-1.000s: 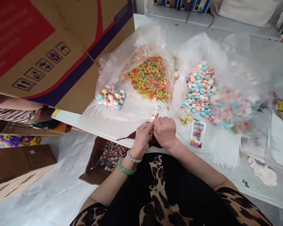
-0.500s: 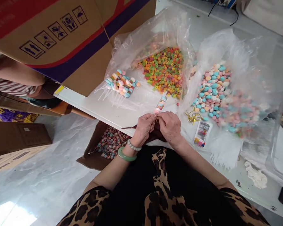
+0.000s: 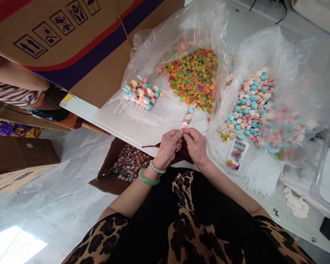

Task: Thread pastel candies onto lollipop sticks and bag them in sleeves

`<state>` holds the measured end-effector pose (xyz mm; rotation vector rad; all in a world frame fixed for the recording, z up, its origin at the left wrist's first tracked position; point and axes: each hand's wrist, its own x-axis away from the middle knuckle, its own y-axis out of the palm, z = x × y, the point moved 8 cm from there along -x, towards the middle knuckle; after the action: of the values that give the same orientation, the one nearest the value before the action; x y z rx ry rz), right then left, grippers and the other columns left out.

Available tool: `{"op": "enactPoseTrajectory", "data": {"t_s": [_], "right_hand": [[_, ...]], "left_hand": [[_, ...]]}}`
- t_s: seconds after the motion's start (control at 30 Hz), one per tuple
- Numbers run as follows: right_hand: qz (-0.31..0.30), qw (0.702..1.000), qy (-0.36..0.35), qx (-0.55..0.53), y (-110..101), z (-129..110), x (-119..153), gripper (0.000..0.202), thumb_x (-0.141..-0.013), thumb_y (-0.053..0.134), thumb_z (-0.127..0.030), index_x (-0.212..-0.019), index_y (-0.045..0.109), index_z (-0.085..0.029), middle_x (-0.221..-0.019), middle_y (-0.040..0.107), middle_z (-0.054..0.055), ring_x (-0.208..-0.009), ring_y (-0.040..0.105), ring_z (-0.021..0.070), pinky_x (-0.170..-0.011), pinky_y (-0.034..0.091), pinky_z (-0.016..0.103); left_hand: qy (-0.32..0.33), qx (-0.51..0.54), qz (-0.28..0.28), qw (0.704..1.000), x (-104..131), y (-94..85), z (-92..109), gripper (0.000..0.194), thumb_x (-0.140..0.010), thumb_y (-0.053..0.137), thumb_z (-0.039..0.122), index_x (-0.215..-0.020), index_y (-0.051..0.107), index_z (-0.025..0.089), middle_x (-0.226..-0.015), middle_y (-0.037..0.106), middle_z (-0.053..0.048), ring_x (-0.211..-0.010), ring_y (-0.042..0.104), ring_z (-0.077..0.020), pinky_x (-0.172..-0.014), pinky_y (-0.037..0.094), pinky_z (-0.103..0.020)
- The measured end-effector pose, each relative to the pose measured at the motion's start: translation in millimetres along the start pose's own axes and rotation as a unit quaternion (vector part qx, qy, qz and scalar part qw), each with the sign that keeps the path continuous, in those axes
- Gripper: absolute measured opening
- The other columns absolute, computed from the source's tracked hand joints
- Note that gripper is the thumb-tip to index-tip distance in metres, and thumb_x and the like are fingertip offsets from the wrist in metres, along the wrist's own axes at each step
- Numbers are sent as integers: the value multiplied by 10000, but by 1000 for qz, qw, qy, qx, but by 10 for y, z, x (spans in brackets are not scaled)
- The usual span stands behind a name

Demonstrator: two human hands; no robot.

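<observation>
Both hands meet at the near edge of the table, pinching the lower end of a wrapped candy skewer [image 3: 187, 118] that points away from me. Its pastel candies are stacked in a row inside clear wrap. My left hand [image 3: 169, 146] is closed around the end, and my right hand [image 3: 195, 146] presses thumb and finger against the same spot. The fingers hide whatever lies between them. Gold twist ties [image 3: 227, 134] lie to the right of my right hand, beside a small printed packet [image 3: 237, 154].
Candy skewers on white sticks [image 3: 143, 92] lie at the left. Plastic bags hold ring candies [image 3: 195, 77] and pastel candies [image 3: 253, 102]. A large carton [image 3: 99, 73] stands back left. Below the table edge, a brown box [image 3: 104, 176] contains wrapped candies. Another person's arm [image 3: 19, 75] shows far left.
My right hand has shifted slightly left and its fingers have come closer to my left hand at the skewer's end. The camera view has moved a little.
</observation>
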<state>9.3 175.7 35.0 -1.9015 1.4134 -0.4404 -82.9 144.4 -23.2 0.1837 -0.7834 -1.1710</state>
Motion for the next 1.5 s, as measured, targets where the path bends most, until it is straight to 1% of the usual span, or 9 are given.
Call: {"op": "enactPoseTrajectory", "data": {"t_s": [0.27, 0.67, 0.87, 1.03, 1.2, 1.27, 1.37, 1.43, 1.5], "right_hand": [[-23, 978, 158, -132, 99, 275, -5, 157, -816, 557, -352, -756, 642, -234, -725, 642, -23, -679, 536, 157, -674, 391, 283], [-45, 814, 263, -516, 267, 398, 10, 192, -601, 718, -246, -762, 631, -188, -575, 532, -72, -526, 407, 78, -533, 331, 220], [-312, 841, 31, -441, 76, -175, 112, 315, -756, 686, -384, -1004, 679, -191, -756, 649, 11, -651, 562, 152, -593, 440, 276], [-111, 948, -268, -133, -245, -556, 364, 233, -917, 508, -311, -803, 661, -176, -665, 600, 35, -629, 534, 167, -640, 413, 318], [-111, 862, -481, 114, -172, -888, 567, 221, -924, 438, -132, -772, 597, -160, -651, 537, 37, -632, 449, 167, -644, 338, 336], [-156, 863, -460, 140, -112, -895, 369, 206, -894, 444, -87, -778, 599, -157, -676, 559, 57, -653, 446, 175, -659, 328, 344], [-156, 955, -252, -13, -119, -750, -219, 183, -847, 505, -152, -673, 554, -179, -601, 505, 38, -604, 408, 170, -620, 319, 329], [-146, 971, -90, -166, -41, -594, -490, 215, -840, 512, -227, -626, 505, -201, -538, 429, -4, -541, 375, 152, -578, 325, 303], [-159, 952, -13, -261, 111, -562, -555, 273, -868, 445, -272, -599, 452, -221, -488, 333, -43, -465, 319, 132, -521, 330, 280]], "left_hand": [[79, -120, 43, 989, -7, -107, 81, 449, -717, 726, 492, -569, 450, 170, -509, 367, 67, -462, 287, -48, -436, 222, -210], [66, -149, -22, 986, -34, -20, 120, 354, -743, 706, 450, -605, 561, 157, -497, 426, 53, -463, 338, -56, -442, 264, -186], [-197, -113, -267, 937, 212, -13, -118, 422, -589, 814, 475, -724, 645, 112, -492, 532, 18, -353, 274, -13, -361, 141, -171], [-258, -210, -362, 871, 332, -103, -11, 397, -599, 791, 475, -567, 609, 124, -366, 435, 34, -305, 281, -48, -334, 162, -198], [-151, -468, -424, 761, 439, 68, 560, 226, -714, 699, 325, -622, 626, 132, -453, 473, 34, -418, 375, -74, -418, 266, -207], [-6, -601, -363, 712, 456, 216, 815, 188, -770, 616, 226, -603, 592, 143, -507, 492, 21, -495, 431, -94, -498, 336, -222], [223, -705, -82, 669, 487, 348, 1160, 179, -838, 461, 115, -719, 588, 157, -684, 581, -45, -673, 542, -161, -658, 418, -277], [289, -654, 74, 696, 528, 294, 1181, 199, -884, 396, 134, -832, 584, 169, -789, 606, -76, -754, 577, -190, -718, 443, -307], [313, -501, 132, 796, 471, 131, 1074, 172, -924, 402, 239, -887, 561, 184, -824, 608, -66, -772, 589, -181, -740, 464, -300]]}}
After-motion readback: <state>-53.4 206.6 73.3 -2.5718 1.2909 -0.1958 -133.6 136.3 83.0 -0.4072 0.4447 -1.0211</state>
